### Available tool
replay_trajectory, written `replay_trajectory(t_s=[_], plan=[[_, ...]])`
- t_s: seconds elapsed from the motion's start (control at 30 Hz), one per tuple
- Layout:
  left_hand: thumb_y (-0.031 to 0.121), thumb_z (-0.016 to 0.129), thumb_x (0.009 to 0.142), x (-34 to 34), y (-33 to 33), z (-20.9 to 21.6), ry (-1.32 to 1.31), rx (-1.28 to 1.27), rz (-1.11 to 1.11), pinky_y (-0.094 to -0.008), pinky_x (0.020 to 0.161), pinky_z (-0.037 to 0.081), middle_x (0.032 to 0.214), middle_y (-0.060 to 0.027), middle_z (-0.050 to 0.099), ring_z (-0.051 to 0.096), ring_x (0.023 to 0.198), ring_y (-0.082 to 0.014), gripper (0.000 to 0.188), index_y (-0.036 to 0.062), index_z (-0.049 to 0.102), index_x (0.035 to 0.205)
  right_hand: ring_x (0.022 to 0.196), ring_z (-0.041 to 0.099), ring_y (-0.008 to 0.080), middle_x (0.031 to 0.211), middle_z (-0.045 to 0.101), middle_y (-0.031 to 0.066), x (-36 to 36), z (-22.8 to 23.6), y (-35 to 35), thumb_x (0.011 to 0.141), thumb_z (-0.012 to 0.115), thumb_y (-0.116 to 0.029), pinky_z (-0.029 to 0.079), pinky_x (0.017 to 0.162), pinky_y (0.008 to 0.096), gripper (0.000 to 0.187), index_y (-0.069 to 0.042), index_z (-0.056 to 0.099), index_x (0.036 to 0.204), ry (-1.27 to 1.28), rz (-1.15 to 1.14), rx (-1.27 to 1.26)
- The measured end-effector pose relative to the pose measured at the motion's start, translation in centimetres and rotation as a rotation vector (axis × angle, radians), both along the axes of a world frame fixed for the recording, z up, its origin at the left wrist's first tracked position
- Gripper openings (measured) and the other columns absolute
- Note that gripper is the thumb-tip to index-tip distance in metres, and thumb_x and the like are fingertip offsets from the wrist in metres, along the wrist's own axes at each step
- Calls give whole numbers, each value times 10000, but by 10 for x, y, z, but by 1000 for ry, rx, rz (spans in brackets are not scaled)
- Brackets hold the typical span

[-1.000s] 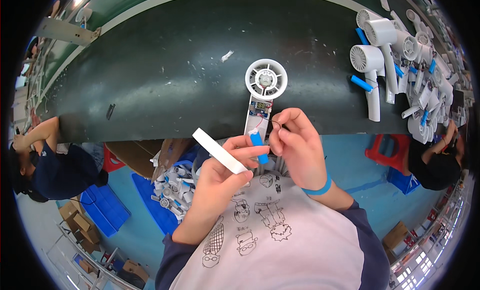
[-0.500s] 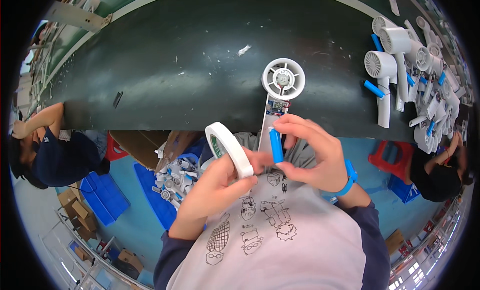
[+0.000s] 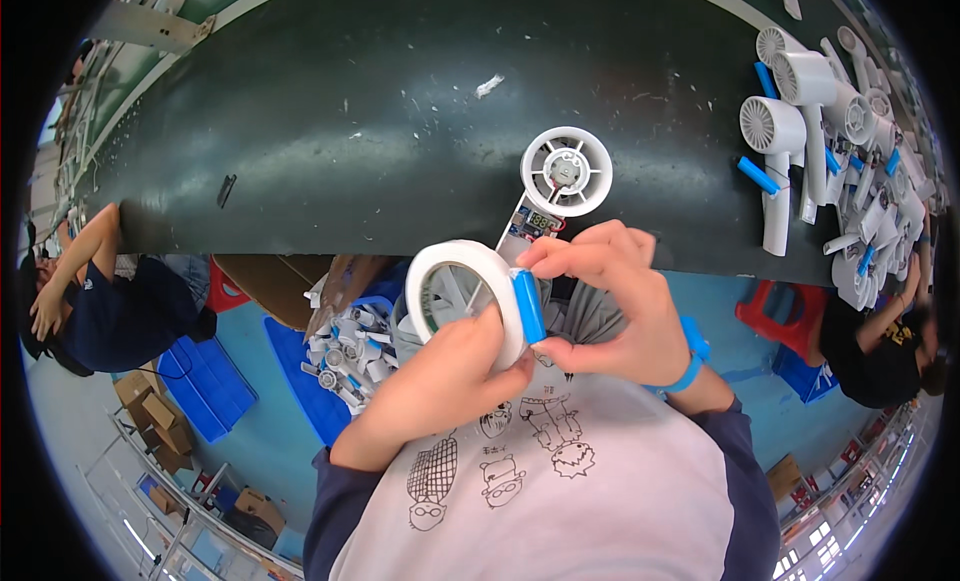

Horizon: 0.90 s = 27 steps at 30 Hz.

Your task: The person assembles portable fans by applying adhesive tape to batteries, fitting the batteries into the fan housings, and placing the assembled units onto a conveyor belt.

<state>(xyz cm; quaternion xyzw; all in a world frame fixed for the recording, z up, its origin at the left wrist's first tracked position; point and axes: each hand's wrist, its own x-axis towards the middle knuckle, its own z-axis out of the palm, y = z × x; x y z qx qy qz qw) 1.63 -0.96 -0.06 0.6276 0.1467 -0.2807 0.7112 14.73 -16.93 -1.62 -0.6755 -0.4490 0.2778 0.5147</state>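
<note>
**Blue battery cell held end to end beside the white tape roll**

The blue battery cell (image 3: 528,307) is in front of you, on your side of the bench (image 3: 300,131) edge, between your two hands. Its long axis runs roughly away from your body, the near end leaning a little to your right. Its left side appears to lie against the outer face of the tape roll (image 3: 505,286); whether any tape sticks to it, you cannot tell from this view.

Your right hand (image 3: 625,316) is the nearer one to the cell, pinching it narrowly: thumb at the near end, fingertips at the far end. Your left hand (image 3: 450,366) is closed on the near right part of the roll, its knuckles partly covering the ring.

The cell is a smooth, glossy cylinder; the roll is a broad, matte white ring with a wide hole. Just beyond them, the handheld fan (image 3: 567,172) lies on the bench, a round, spoked plastic head with a metallic motor at its centre. Its handle points back toward you, carrying a small circuit board (image 3: 535,221); the lower end is hidden. Farther right, a pile of white fans (image 3: 800,81) mixes smooth barrels, slatted grilles and blue cells.
</note>
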Motion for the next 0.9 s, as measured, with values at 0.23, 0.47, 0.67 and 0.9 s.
replay_trajectory(t_s=[0.23, 0.47, 0.67, 0.9], plan=[[18, 525, 785, -4, -11, 8, 1, 80, 129, -337, 679, 487, 790, -137, 610, 634, 773, -240, 311, -36, 441, 1079, 863, 454, 192, 1130, 612, 143, -31, -22, -9, 584, 813, -99, 306, 830, 333, 542, -121, 430, 967, -282, -207, 77], [-42, 471, 739, -38, -6, -7, 5, -71, 227, -328, 750, 487, 917, -93, 603, 597, 874, -170, 282, -21, 475, 1020, 1000, 534, 230, 1246, 454, 269, -47, -42, -4, 616, 721, 80, 400, 827, 319, 585, -113, 323, 997, 3, -523, 409], [-90, 463, 772, -27, -25, -16, -58, -405, 353, -354, 1032, 389, 1405, -157, 342, 418, 1263, -216, 532, -28, 432, 1300, 961, 629, 260, 1205, 492, 289, -45, -22, -20, 665, 679, 104, 437, 758, 300, 567, -119, 303, 1026, 354, -456, 349], [-103, 473, 762, -24, -22, -28, -119, -464, 332, -370, 1062, 337, 1351, -153, 404, 471, 1197, -214, 349, -37, 546, 1097, 777, 615, 158, 1158, 571, 249, -36, -5, -38, 664, 753, 36, 436, 741, 306, 540, -119, 335, 968, -183, -233, -66]])
